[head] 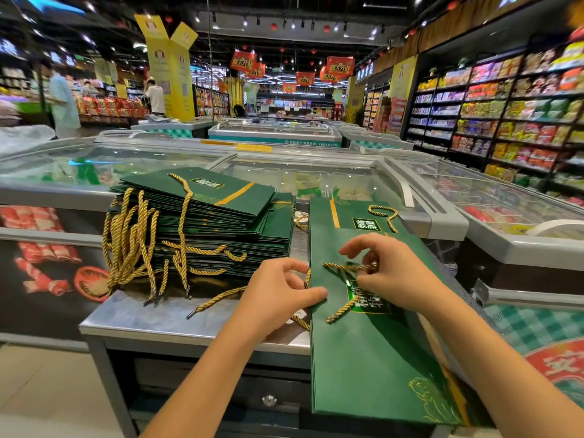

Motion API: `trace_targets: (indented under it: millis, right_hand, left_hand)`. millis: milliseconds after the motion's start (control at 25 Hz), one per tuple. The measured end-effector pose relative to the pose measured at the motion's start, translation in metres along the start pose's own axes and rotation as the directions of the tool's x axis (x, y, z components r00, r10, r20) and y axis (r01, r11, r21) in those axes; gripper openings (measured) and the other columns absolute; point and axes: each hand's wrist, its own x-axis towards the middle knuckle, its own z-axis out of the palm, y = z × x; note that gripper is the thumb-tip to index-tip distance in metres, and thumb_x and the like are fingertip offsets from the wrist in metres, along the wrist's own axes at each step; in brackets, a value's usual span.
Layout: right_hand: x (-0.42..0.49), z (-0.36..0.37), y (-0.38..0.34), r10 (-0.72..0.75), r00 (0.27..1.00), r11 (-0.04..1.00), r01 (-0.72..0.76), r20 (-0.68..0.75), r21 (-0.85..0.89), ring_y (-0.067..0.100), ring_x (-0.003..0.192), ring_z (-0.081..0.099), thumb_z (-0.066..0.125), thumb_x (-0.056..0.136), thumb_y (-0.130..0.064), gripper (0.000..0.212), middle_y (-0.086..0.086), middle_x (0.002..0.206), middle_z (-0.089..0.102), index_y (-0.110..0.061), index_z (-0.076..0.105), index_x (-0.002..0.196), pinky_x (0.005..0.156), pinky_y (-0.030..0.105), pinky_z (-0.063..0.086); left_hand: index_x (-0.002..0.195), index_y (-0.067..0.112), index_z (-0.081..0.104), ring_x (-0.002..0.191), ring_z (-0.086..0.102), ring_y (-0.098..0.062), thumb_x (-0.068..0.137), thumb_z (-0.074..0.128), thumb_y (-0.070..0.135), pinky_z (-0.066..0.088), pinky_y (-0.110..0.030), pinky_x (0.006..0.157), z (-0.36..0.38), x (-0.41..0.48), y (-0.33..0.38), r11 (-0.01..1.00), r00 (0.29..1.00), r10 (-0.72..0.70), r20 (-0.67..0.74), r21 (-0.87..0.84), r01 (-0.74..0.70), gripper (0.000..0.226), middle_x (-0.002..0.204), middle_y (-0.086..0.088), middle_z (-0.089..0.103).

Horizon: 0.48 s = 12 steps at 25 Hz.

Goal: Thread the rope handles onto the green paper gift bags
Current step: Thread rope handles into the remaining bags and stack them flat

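A flat green bag point(373, 358) lies nearest, overhanging the metal table point(151, 317). The left hand point(278, 295) grips the bag's left edge, thumb pressed on top and fingers curled. Just beyond, the right hand point(392, 273) pinches a gold rope point(343, 306) between thumb and fingertips over the bag's face; the rope's loose end trails across the printed label. To the left rises a stack of bags point(205, 216) with ropes hanging. Behind stand glass-topped freezers point(284, 172).
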Motion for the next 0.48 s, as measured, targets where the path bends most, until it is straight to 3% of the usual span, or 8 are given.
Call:
trace_targets:
  millis: [80,160,240,400,480]
  right_hand:
    - [-0.007,-0.002,0.013,0.034,0.994,0.999,-0.035,-0.100,-0.004,0.009,0.062,0.053,0.070,0.082,-0.003,0.032,-0.015,0.083,0.067,-0.030,0.073,0.098,0.059,0.022,0.045]
    - [-0.017,0.001,0.023,0.125,0.978,0.974,-0.089,-0.166,0.209,0.010,0.060,0.051,0.072,0.086,-0.008,0.020,-0.001,0.068,0.067,-0.027,0.076,0.091,0.061,0.023,0.042]
    - [-0.020,0.003,0.027,0.189,0.959,0.919,-0.098,-0.210,0.382,0.016,0.068,0.056,0.071,0.090,-0.008,0.016,0.019,0.080,0.069,-0.022,0.077,0.091,0.067,0.030,0.048]
    - [-0.020,0.003,0.021,0.221,0.950,0.889,-0.104,-0.219,0.447,0.015,0.070,0.062,0.055,0.098,-0.007,0.022,0.007,0.085,0.074,-0.015,0.076,0.096,0.067,0.022,0.054]
    - [-0.021,0.001,0.019,0.233,0.949,0.867,-0.103,-0.214,0.487,0.013,0.067,0.060,0.045,0.100,-0.003,0.030,0.011,0.086,0.074,-0.011,0.074,0.098,0.062,0.018,0.052]
  left_hand:
    - [0.115,0.024,0.065,0.078,0.073,-0.013,0.074,0.088,0.036,0.058,-0.043,0.087,0.000,-0.001,-0.001,1.000,1.000,0.016,-0.003,0.010,-0.016,0.048,0.078,-0.004,0.075]
    - [0.118,0.024,0.065,0.078,0.073,-0.013,0.076,0.087,0.036,0.058,-0.040,0.086,0.000,-0.001,-0.002,0.999,0.999,0.032,0.008,0.027,-0.032,0.048,0.079,-0.005,0.074]
    - [0.120,0.024,0.065,0.078,0.071,-0.013,0.077,0.085,0.037,0.058,-0.037,0.083,0.002,-0.001,-0.003,0.998,0.999,0.046,0.006,0.049,-0.046,0.049,0.080,-0.006,0.073]
    - [0.120,0.025,0.064,0.078,0.071,-0.011,0.078,0.083,0.040,0.057,-0.038,0.083,0.004,0.000,-0.004,0.997,0.999,0.053,0.004,0.058,-0.053,0.048,0.079,-0.001,0.074]
    - [0.122,0.025,0.063,0.078,0.070,-0.009,0.080,0.082,0.040,0.057,-0.037,0.085,0.004,-0.001,-0.004,0.997,0.998,0.059,0.014,0.051,-0.060,0.049,0.078,0.004,0.075]
